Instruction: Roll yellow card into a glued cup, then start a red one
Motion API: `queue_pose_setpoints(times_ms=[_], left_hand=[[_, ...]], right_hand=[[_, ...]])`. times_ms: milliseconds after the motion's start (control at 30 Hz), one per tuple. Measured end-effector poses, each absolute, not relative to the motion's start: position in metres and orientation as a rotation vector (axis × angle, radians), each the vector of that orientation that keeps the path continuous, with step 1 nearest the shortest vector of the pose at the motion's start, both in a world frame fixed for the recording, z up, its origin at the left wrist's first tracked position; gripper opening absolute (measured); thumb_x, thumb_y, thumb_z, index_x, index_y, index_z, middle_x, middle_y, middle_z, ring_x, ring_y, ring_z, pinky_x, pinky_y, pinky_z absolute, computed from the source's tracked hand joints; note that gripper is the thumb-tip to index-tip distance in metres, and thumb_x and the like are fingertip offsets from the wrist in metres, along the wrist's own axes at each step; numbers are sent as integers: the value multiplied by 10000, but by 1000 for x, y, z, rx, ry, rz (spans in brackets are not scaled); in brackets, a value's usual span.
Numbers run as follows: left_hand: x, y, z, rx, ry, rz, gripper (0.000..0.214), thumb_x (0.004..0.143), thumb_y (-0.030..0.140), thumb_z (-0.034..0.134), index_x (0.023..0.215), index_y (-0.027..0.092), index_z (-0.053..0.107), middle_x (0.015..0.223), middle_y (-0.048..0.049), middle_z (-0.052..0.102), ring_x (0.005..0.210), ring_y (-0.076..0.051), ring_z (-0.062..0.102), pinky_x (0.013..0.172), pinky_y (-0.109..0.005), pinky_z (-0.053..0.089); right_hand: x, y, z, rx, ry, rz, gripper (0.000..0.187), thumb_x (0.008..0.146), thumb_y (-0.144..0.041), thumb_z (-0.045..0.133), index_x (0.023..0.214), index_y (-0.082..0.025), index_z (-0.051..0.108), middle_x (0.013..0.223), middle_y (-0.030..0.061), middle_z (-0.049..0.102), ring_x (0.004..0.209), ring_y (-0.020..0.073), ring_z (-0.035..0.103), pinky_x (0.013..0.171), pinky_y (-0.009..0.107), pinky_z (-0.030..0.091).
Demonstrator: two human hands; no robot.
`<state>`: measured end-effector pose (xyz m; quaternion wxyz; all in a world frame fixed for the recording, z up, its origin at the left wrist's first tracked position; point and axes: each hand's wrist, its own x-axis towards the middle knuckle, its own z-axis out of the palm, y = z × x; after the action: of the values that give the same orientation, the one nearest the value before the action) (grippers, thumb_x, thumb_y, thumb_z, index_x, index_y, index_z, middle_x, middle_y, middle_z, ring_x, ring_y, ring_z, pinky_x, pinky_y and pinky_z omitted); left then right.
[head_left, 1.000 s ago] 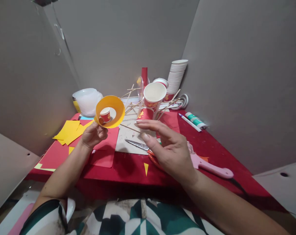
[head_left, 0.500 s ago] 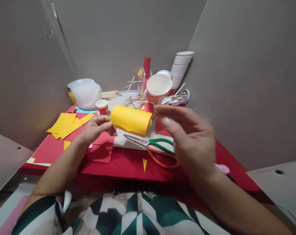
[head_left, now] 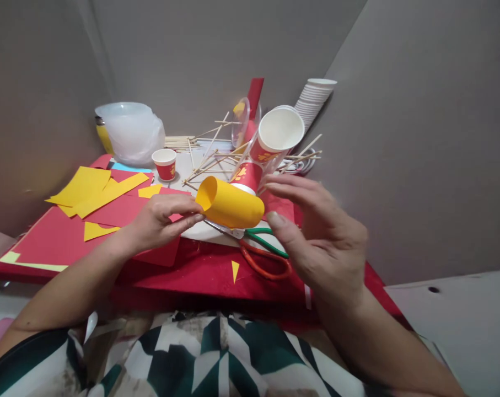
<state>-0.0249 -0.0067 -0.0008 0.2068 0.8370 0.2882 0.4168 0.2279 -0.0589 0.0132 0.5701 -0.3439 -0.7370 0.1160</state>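
Observation:
A yellow paper tube (head_left: pixel 235 207) is held in the air over the front of the table, its open left end turned toward me. My left hand (head_left: pixel 167 219) pinches the rim of that end between thumb and fingers. Close to the tube's right end is my right hand (head_left: pixel 320 237), thumb and fingers spread apart, apparently not touching it. Beneath the tube lie scissors (head_left: pixel 270 264) with one green and one red handle, their blades partly hidden. Just behind stands a structure of red-and-white paper cups (head_left: pixel 280 129) joined with thin wooden sticks (head_left: pixel 214 160).
Yellow paper pieces (head_left: pixel 84 190) and red sheets (head_left: pixel 38 237) lie at left. A small red paper cup (head_left: pixel 165 165) stands near a white plastic-wrapped bowl (head_left: pixel 129 132). A leaning stack of white cups (head_left: pixel 318 102) is at back right. Grey walls close in behind and right.
The tube has turned so its left opening now shows. My right hand has spread its thumb and fingers wider. The camera view has shifted slightly.

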Motion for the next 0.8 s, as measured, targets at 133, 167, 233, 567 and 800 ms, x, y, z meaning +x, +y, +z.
queue_pose_setpoints(times_ms=[133, 167, 233, 567, 800], left_hand=[[-25, -9, -5, 2467, 691, 1041, 111, 860, 200, 669, 930, 199, 754, 880, -80, 771, 763, -157, 699, 728, -232, 510], [-25, -10, -5, 2490, 664, 1032, 101, 870, 202, 659, 926, 193, 742, 868, -75, 764, 747, -147, 688, 718, -226, 505], [-25, -12, -3, 2520, 626, 1019, 83, 889, 208, 639, 897, 180, 716, 820, -57, 742, 698, -125, 655, 684, -214, 490], [-22, -15, -1, 2545, 609, 1066, 138, 888, 252, 664, 784, 166, 639, 654, 18, 659, 562, -70, 556, 563, -167, 411], [-19, -14, -4, 2511, 691, 1108, 177, 831, 280, 732, 745, 159, 637, 581, 47, 617, 495, -52, 502, 499, -158, 369]], right_hand=[[226, -45, 26, -773, -2127, 98, 410, 887, -272, 643, 1291, -334, 619, 1432, 70, 551, 1338, 291, 506, 1137, 521, 392], [225, -41, 28, -763, -2217, 65, 389, 903, -285, 621, 1291, -312, 616, 1450, 88, 530, 1357, 294, 484, 1142, 530, 380], [221, -34, 32, -735, -2359, 18, 327, 933, -290, 580, 1256, -260, 625, 1452, 130, 518, 1362, 295, 476, 1131, 538, 386], [213, -18, 37, -629, -2512, 252, 76, 964, -188, 523, 991, -206, 591, 1339, 147, 603, 1245, 220, 592, 1027, 385, 505], [210, -18, 32, -643, -2525, 278, 64, 966, -180, 523, 985, -195, 582, 1290, 158, 624, 1246, 209, 590, 1023, 357, 506]])
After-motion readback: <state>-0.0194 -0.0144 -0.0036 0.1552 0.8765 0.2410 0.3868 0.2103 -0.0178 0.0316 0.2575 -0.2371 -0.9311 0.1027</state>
